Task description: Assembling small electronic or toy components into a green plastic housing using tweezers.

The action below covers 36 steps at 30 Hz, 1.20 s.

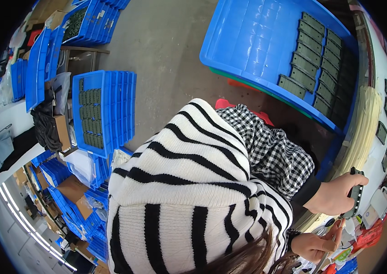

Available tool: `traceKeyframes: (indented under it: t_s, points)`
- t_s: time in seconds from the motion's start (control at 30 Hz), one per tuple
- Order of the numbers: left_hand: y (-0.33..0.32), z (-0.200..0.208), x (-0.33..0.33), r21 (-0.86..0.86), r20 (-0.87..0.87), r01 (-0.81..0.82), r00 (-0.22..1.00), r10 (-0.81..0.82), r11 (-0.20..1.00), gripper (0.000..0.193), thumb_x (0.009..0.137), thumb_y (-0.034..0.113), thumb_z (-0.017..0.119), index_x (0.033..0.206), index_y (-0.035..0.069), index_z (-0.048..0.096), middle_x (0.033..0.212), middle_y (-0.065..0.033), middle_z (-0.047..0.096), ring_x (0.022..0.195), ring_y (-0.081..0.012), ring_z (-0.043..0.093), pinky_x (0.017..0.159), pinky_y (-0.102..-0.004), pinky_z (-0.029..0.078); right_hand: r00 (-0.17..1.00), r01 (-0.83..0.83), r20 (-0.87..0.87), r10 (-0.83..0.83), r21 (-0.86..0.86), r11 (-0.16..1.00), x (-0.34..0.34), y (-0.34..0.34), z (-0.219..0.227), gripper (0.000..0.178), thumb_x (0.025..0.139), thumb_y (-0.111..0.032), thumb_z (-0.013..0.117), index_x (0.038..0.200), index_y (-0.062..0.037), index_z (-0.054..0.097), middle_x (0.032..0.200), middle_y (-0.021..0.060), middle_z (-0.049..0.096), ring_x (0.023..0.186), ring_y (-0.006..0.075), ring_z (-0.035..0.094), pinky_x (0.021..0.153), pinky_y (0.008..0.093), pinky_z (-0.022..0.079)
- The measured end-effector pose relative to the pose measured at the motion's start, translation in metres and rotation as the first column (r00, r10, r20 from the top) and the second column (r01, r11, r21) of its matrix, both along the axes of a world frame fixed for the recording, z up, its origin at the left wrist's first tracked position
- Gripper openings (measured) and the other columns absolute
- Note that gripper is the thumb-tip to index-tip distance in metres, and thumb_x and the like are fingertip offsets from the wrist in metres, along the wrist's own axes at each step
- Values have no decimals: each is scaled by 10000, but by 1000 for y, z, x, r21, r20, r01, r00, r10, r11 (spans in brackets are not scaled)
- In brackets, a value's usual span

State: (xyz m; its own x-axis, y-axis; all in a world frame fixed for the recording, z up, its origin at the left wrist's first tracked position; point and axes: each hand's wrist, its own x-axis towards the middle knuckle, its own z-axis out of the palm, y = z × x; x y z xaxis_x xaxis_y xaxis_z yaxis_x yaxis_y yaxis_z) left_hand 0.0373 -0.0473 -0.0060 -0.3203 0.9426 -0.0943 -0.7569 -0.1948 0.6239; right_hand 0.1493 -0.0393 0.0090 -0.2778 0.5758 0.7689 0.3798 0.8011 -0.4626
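Note:
At the right of the head view, my left hand (pixel 332 197), coming out of a black cuff and checkered sleeve, is closed around a dark green plastic part (pixel 352 198) with a row of small light marks along its edge. Just below it, my right hand (pixel 314 245) has its fingers pinched together near the lower end of that part. What lies in the right fingers is too small to make out. Several similar dark green parts (pixel 381 132) lie spaced out on the white worktop (pixel 378 59) beyond the left hand.
A large blue bin (pixel 243 41) at the upper right holds rows of dark green parts. Stacked blue trays (pixel 104 109) with more parts stand at the left. A red bag (pixel 369 237) and small clutter lie past my hands. A striped knit garment (pixel 179 182) fills the middle.

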Motion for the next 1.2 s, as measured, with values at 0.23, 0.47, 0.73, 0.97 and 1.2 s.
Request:
traceKeyframes:
  t_s: [0.23, 0.47, 0.73, 0.97, 1.2]
  points:
    - [4, -7, 6, 45, -87, -111, 990, 114, 993, 580, 812, -38, 500, 1381, -13, 390, 1288, -170, 502, 985, -158, 551, 801, -264, 474, 991, 110, -64, -116, -83, 990, 8, -5, -12, 570, 1059, -323, 291, 966, 165, 569, 1013, 281, 634, 942, 344, 653, 811, 388, 566]
    - [-3, 13, -14, 56, 118, 158, 979, -163, 986, 551, 913, -44, 509, 1436, 36, 356, 1144, -73, 573, 929, -126, 601, 758, -251, 514, 994, 94, -65, -93, 13, 995, 3, -1, -7, 520, 1044, -341, 341, 904, 101, 577, 851, 239, 642, 817, 360, 678, 737, 379, 560]
    - [26, 49, 38, 95, -13, 527, 849, -529, 844, 563, 946, -4, 441, 1476, 37, 258, 1358, -109, 445, 1262, -274, 485, 1016, -383, 453, 988, 142, -37, -148, -129, 981, 84, -17, 26, 330, 985, -269, 522, 1003, 35, 649, 980, 224, 664, 923, 345, 676, 807, 378, 554]
    - [38, 62, 57, 70, -72, 679, 734, -675, 731, 551, 954, 36, 436, 1476, 40, 261, 1385, -115, 431, 1280, -289, 476, 1019, -384, 451, 996, 91, 12, -91, -217, 972, 117, -32, 42, 315, 888, -146, 644, 1130, 53, 608, 1105, 230, 619, 1057, 360, 629, 886, 387, 530]
    - [40, 55, 52, 26, -96, 725, 687, -720, 688, 548, 956, 40, 418, 1480, 48, 258, 1389, -124, 431, 1294, -300, 463, 1015, -387, 465, 994, 111, 31, -106, -210, 971, 110, -36, 33, 335, 852, -131, 681, 1130, 41, 608, 1085, 205, 622, 1070, 352, 626, 886, 390, 535]
